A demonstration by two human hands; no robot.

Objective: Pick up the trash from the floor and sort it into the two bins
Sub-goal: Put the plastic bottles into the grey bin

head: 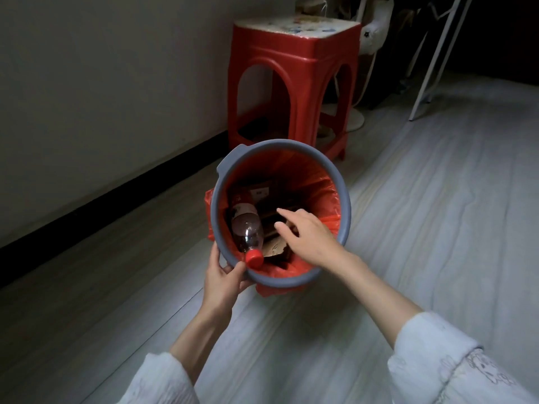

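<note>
The bin [335, 176] is gripped at seven o'clock by the left hand [223, 279], while the bottle [245, 225], lying twelve-to-six, is neared at nine o'clock of the right hand [309, 237], fingers [287, 212] apart

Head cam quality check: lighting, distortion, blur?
Head view: dim overall, corners vignetted; a bright patch falls on the floor right of the bin. Wide-angle bending curves the baseboard and the stool. Bin interior dark, cardboard hard to read; bottle stays sharp.
</note>
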